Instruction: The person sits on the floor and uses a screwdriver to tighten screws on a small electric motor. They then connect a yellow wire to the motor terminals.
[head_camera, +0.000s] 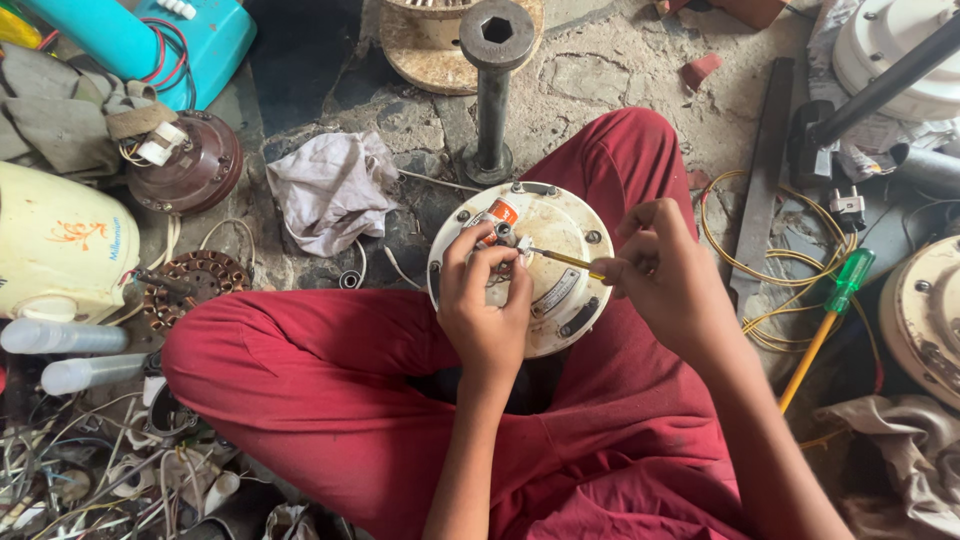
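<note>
Seen from above, cross-legged in red trousers (330, 390) on a cracked stone floor (600, 80). At far left, a cream appliance casing (55, 250) and copper motor winding (200, 285); then a crumpled grey rag (330, 190). Centre — round white fan motor housing (560, 260) resting on the lap, left hand (488, 305) pinching its central shaft. Right hand (665, 275) closed around a thin yellow screwdriver (565, 260), tip at the shaft. Farther right — green-handled screwdriver (835, 310) among yellow wire.

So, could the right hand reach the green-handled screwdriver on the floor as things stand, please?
Probably yes: the green-handled screwdriver lies uncovered just beside the right hand, though that hand's fingers already hold a thin yellow tool.
</note>
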